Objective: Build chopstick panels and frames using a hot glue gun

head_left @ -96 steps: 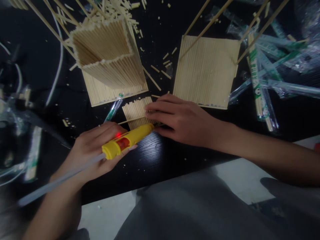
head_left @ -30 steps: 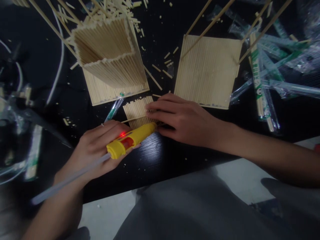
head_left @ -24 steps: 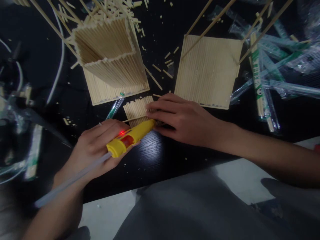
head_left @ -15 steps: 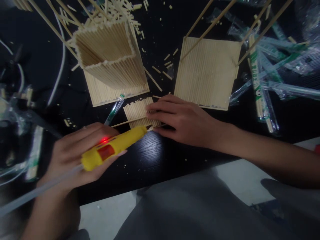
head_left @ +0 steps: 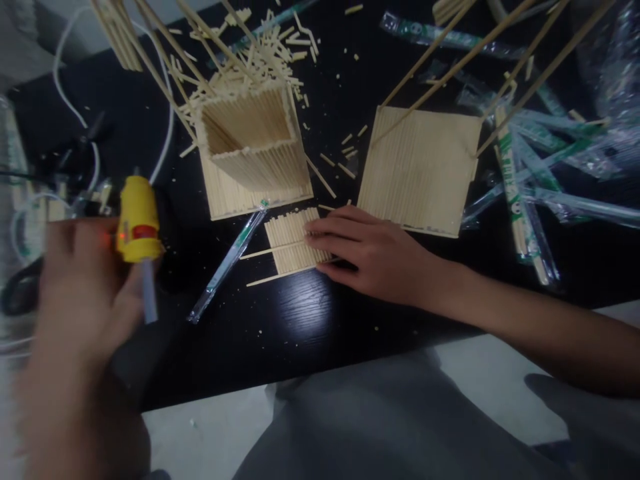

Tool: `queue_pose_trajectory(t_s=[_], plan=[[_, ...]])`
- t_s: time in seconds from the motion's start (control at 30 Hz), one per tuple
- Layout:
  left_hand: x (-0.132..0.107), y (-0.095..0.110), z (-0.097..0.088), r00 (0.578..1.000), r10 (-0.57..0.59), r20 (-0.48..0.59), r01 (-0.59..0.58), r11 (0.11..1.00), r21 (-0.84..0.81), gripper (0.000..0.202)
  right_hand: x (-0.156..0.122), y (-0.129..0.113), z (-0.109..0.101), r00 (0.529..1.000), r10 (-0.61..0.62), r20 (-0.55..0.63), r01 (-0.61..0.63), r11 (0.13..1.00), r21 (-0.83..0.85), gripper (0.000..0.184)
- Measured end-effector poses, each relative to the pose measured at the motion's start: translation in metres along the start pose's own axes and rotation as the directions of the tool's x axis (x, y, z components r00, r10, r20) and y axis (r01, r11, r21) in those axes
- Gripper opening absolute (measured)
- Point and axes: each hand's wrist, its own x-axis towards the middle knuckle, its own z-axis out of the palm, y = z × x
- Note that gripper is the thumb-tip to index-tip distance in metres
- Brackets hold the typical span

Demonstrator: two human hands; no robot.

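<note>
My left hand point(head_left: 85, 287), blurred by motion, is closed round a yellow hot glue gun point(head_left: 139, 217) at the left of the table. A red light glows beside it, and a translucent glue stick sticks out of its back end. My right hand point(head_left: 370, 250) lies over the right end of a small panel of short wooden sticks point(head_left: 290, 233), its fingers and thumb holding it against the table. Two longer sticks cross the panel and jut out to its left. The panel's right end is hidden under my fingers.
A stick-walled box point(head_left: 260, 160) stands on a square base behind the panel. Right of it lies a square stick board point(head_left: 420, 167) with long rods rising from its corners. Cut stick pieces point(head_left: 270, 67), a chopstick wrapper point(head_left: 227, 263) and a white cable point(head_left: 167, 133) lie around.
My left hand has carried the glue gun away from the panel to the left, and its nozzle now points away from me. My right hand stays on the panel. The view has shifted slightly.
</note>
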Motion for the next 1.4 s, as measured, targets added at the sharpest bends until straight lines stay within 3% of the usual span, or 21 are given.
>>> queue_pose_trajectory(t_s=[0.1, 0.2, 0.33, 0.43, 0.5, 0.6, 0.7, 0.87, 1.4], plan=[[0.01, 0.006, 0.018, 0.996, -0.063, 0.068, 0.057, 0.995, 0.081, 0.049, 0.0, 0.0, 0.0, 1.0, 0.003, -0.006, -0.003, 1.0, 0.002, 0.027], [0.015, 0.006, 0.024, 0.993, -0.051, 0.106, 0.041, 0.995, 0.093, 0.043, 0.001, -0.001, 0.001, 1.0, -0.004, -0.011, 0.004, 1.0, -0.007, 0.027], [0.018, 0.013, 0.022, 0.997, 0.004, 0.082, -0.014, 0.992, 0.123, 0.042, 0.0, -0.002, 0.001, 1.0, 0.005, -0.014, -0.005, 1.0, 0.007, 0.027], [0.016, 0.035, 0.017, 1.0, 0.023, -0.02, -0.022, 0.997, 0.079, 0.043, 0.0, -0.002, 0.001, 1.0, 0.009, -0.007, -0.009, 1.0, 0.004, 0.027], [0.013, 0.055, 0.019, 0.981, 0.153, -0.118, -0.156, 0.988, -0.018, 0.041, 0.0, -0.002, 0.001, 1.0, 0.009, -0.011, -0.009, 1.0, -0.003, 0.027], [0.008, 0.084, 0.03, 0.9, 0.436, 0.016, -0.419, 0.874, -0.245, 0.044, 0.0, -0.002, 0.002, 1.0, 0.006, -0.023, -0.007, 1.0, -0.005, 0.027], [0.005, 0.1, 0.047, 0.841, 0.537, 0.057, -0.504, 0.819, -0.274, 0.049, 0.0, -0.001, 0.003, 0.999, 0.001, -0.037, 0.0, 1.0, 0.008, 0.029], [0.001, 0.102, 0.063, 0.842, 0.539, -0.01, -0.523, 0.813, -0.256, 0.041, 0.0, -0.001, 0.002, 1.0, 0.014, -0.022, -0.013, 0.999, 0.038, 0.03], [0.0, 0.102, 0.069, 0.852, 0.518, -0.076, -0.519, 0.815, -0.259, 0.046, -0.002, 0.0, -0.002, 0.999, 0.032, 0.008, -0.032, 0.999, 0.023, 0.03]])
